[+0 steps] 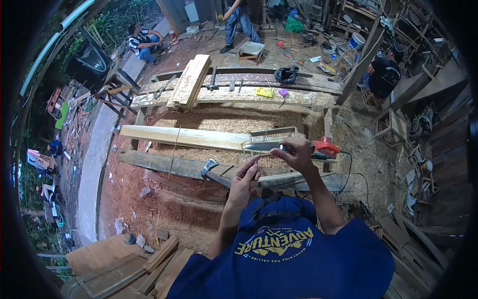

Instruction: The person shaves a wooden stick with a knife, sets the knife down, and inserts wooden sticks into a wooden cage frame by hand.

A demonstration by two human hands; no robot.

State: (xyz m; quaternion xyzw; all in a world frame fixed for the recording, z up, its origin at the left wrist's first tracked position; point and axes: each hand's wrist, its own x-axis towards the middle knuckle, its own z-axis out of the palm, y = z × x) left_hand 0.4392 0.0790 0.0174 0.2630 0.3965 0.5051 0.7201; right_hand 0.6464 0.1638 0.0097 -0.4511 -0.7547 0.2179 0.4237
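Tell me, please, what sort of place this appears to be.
Probably an informal, open-sided woodworking shop: wood shavings cover much of the ground, a long pale plank lies across the work area, and a red power tool sits near its right end.

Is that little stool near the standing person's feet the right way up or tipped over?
Right way up. The stool has its pale top facing upward, with legs showing below it.

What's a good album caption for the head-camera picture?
Left hand and right hand close together near a hatchet and pale plank, among scattered wood shavings.
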